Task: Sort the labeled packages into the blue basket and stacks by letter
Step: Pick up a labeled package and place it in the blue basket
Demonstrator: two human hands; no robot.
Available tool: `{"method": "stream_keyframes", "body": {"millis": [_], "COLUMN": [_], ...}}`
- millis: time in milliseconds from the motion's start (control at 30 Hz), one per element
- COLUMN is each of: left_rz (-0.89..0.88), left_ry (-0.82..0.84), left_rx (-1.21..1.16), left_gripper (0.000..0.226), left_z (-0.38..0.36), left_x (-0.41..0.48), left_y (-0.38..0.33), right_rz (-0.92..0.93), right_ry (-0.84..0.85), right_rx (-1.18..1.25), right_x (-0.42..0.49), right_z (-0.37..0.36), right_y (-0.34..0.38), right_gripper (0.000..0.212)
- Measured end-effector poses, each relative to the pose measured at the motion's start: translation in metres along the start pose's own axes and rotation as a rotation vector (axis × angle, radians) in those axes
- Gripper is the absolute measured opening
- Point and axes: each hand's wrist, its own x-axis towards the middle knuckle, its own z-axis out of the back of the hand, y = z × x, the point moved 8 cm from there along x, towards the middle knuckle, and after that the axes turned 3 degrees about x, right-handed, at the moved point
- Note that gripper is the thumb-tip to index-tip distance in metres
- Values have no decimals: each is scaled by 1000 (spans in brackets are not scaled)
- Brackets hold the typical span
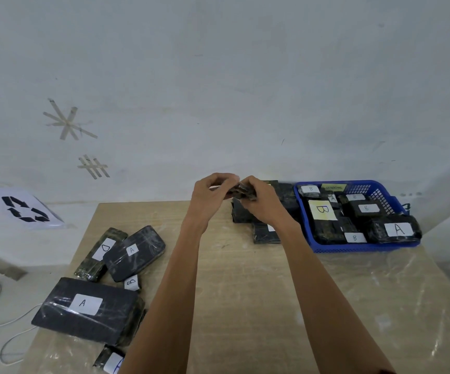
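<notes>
Centre of frame, above the far edge of the table [245,306], a small dark package [241,192] is held up off the surface between both hands. The left hand [211,197] is curled round its left end and the right hand [263,205] round its right end, with the fingers of both bent and gripping the wrap. No label is seen from this angle, so the letter cannot be told.

Handling, as judged: small and probably light. The glossy film is likely to be slick, and it appears crumpled under the fingers, so some give is expected. It is best taken by the two ends — as now — with the labelled face turned up so the letter can be read.

Right of the hands, the blue basket [364,248] is already loaded with packages marked A and B. Behind and below the hands a cluster of dark packages [265,234] rests on the table, just beside the basket.

At lower left, well apart from the basket, more packages lie: one marked D [98,256], a flat one marked A [137,252] touching it, and a large one marked A [86,306] nearer the bottom.
</notes>
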Motion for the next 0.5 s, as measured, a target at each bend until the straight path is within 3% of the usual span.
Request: {"method": "stream_keyframes", "body": {"millis": [500], "left_rz": [27], "left_ry": [124], "left_rx": [-81], "left_gripper": [17], "left_z": [-1], "left_x": [3], "left_y": [0], "right_rz": [24], "right_ry": [-47], "right_rx": [132], "right_x": [-4], "right_z": [5], "right_y": [-1], "right_gripper": [28]}}
